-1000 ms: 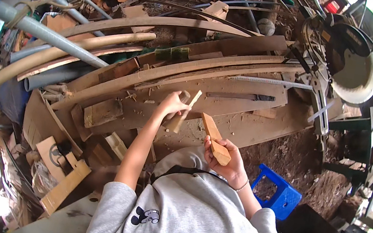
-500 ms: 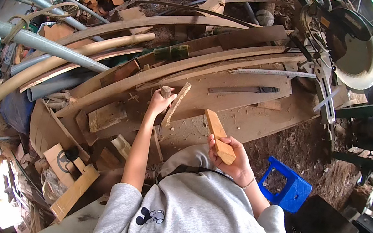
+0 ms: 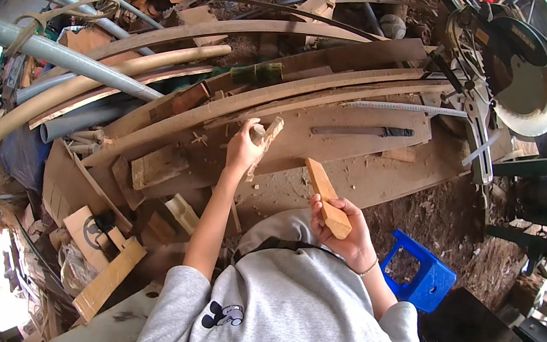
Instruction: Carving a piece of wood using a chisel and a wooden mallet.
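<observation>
My left hand [image 3: 242, 151] is closed around a rough, pale piece of wood [image 3: 272, 135], which stands tilted over the wide plank and has a blunt stub beside my fingers. Whether the stub and the rough strip are one piece I cannot tell. In my right hand [image 3: 348, 240] is an orange-brown wooden block [image 3: 322, 183], gripped near its close end, its angled far end pointing up and left. The two pieces are apart. Beyond my hands a long blade with a dark handle [image 3: 364, 133] lies on the wide plank [image 3: 301, 127].
Long curved timbers [image 3: 255, 101] and metal pipes [image 3: 71, 57] cross the far and left sides. A blue plastic stool [image 3: 428, 279] stands to my right. A circular-bladed saw [image 3: 529, 96] is at far right. Wood offcuts [image 3: 159, 167] lie at left.
My left hand has moved slightly right and up, turning the rough wood so its stub shows less. My right hand with the block has shifted a little right.
</observation>
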Motion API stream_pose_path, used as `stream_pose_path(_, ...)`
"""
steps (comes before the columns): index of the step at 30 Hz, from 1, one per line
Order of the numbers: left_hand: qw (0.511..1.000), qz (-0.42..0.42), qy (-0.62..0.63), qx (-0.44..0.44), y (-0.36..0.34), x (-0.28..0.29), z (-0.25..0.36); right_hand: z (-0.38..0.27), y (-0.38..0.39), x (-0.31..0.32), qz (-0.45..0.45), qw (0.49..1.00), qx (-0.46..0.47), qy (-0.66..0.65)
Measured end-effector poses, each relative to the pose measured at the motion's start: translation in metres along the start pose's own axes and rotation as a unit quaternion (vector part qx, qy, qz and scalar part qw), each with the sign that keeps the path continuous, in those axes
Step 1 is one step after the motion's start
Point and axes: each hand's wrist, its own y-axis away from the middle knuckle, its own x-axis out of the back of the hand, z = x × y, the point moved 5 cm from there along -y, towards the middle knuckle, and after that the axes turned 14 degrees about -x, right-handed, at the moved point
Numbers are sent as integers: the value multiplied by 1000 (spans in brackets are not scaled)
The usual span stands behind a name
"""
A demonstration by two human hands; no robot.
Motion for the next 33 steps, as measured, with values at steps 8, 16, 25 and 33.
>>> stream_pose_path(8,993,-46,-73,81,-2,-1,2,-3,-1,-1,-6,1000,4,23)
stream_pose_path(16,990,-47,-89,98,-21,-9,-2,0,-1,-2,-4,1000,7,20)
stream_pose_path(25,984,-83,-101,123,-32,-19,11,-3,1,0,-11,1000,24,8)
stream_pose_path(33,979,-120,-104,129,-31,-22,14,-3,0,-2,4,999,26,30)
